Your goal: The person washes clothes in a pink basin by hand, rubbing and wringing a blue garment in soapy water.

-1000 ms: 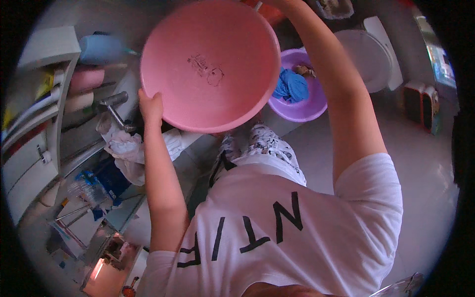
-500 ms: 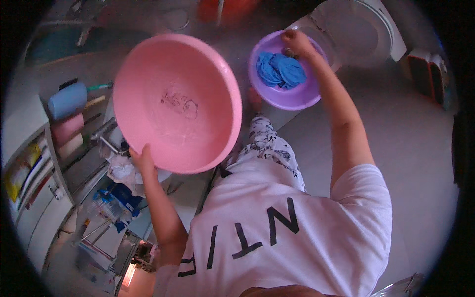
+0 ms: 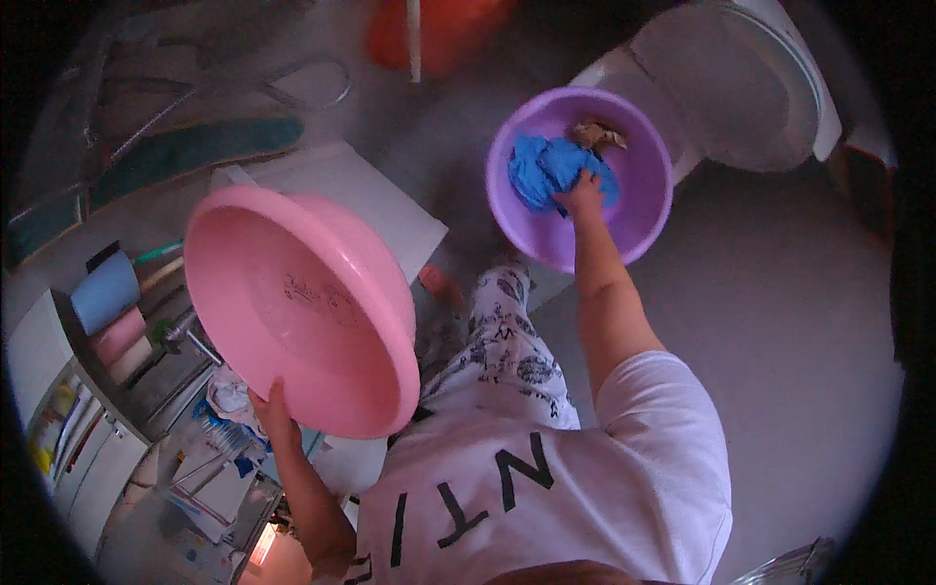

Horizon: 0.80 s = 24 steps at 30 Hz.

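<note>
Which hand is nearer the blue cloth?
Right. The right hand is at the blue cloth inside the purple basin; the left hand is away to its left, gripping the pink basin.

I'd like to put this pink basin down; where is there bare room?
The widest patch is grey floor at right, bordered by the white shirt, the purple basin and the pale round fixture. A smaller one is the pale slab beyond the pink basin, perhaps too small for it. Crowded: the left, with the shelf unit and blue container.
</note>
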Motion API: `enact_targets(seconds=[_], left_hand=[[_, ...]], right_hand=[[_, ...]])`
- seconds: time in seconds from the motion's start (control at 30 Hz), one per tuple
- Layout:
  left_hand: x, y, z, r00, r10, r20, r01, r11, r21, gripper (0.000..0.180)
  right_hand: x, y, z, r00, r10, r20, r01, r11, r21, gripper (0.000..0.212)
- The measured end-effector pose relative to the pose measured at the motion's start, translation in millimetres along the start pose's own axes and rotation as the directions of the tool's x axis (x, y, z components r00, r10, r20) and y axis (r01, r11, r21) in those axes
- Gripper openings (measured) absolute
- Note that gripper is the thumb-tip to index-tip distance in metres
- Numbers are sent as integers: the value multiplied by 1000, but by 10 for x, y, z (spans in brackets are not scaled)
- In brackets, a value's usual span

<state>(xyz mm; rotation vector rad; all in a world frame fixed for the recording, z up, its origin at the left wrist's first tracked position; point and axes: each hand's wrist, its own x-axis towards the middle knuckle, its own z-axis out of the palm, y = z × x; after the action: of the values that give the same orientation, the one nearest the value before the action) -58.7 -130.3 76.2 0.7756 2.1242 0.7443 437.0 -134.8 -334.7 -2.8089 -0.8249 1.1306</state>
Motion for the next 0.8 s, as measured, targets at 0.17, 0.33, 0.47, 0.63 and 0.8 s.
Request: enact_targets(seconds=[0.17, 0.33, 0.47, 0.63, 0.8], left_hand=[[78, -86, -140, 999, 39, 12, -40, 994, 101, 52], [90, -86, -111, 999, 40, -11, -38, 986, 163, 59], [234, -241, -156, 913, 406, -40, -341, 814, 471, 67], [104, 129, 31, 608, 763, 217, -589, 251, 768, 62], [165, 81, 294, 633, 686, 358, -740, 403, 538, 56]], right_hand=[[312, 228, 119, 994, -58, -95, 70, 989, 127, 61], [-283, 403, -282, 952, -80, -294, 222, 845, 486, 37], [-842, 482, -798, 977, -145, -155, 209, 544, 812, 39], [-1427, 238, -1336, 942, -178, -285, 333, 378, 864, 32], [-2093, -30, -1960, 872, -187, -453, 486, 216, 847, 19]])
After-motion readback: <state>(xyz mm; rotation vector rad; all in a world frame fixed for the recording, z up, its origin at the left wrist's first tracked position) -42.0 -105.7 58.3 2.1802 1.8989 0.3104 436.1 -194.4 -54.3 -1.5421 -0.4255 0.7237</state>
